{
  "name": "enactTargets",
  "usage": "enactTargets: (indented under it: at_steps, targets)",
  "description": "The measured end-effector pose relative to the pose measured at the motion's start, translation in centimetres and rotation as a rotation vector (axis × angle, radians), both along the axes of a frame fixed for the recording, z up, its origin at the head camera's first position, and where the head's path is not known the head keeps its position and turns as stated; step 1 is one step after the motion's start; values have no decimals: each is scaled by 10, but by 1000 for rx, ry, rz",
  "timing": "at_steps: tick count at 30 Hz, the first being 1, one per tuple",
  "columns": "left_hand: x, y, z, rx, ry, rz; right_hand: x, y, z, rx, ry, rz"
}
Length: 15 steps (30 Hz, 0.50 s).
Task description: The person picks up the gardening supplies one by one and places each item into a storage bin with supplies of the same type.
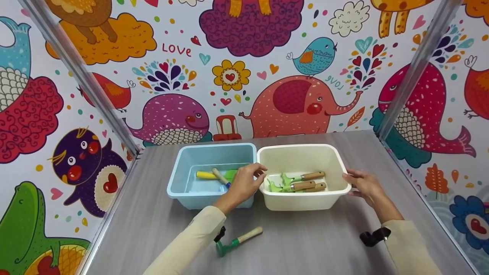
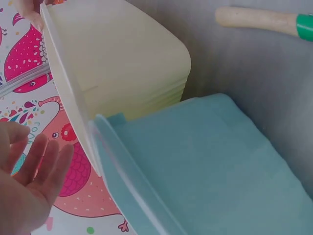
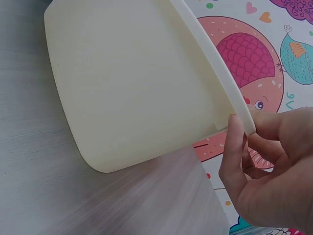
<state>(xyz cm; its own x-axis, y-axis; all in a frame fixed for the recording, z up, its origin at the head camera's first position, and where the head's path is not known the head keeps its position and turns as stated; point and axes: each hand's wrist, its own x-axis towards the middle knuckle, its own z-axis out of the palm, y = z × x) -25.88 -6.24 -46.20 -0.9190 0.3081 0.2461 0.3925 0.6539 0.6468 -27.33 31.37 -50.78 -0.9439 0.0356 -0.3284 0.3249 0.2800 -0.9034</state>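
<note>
My right hand [image 1: 365, 185] pinches the right end of the cream basin's rim [image 1: 305, 194], thumb and fingers on either side of it, as the right wrist view shows closely. My left hand [image 1: 246, 181] hovers over the spot where the blue basin [image 1: 206, 202] meets the cream one. Its fingers are loosely bent and hold nothing; in the left wrist view they stand apart from both rims. Inside the cream basin lie several small tools [image 1: 303, 186] with green heads and wooden handles. A yellow-handled tool [image 1: 205, 175] and a wooden-handled one [image 1: 221, 176] lie in the blue basin, partly hidden by my left hand.
A green-headed tool with a wooden handle [image 1: 250, 235] lies on the grey table [image 1: 305, 244] in front of the basins. Cartoon-printed walls [image 1: 229, 103] enclose the back and sides, with metal posts [image 1: 405, 76] at the corners.
</note>
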Motion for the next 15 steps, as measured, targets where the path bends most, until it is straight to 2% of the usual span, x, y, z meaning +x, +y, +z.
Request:
enactTargets:
  at_steps: [10,15]
  targets:
    - [11,-2,-10,-1,5,-16,0,0,-1,5,-15,-3]
    - [15,-4,-15,-5,51,-31,0,-1,0,1,-5,0]
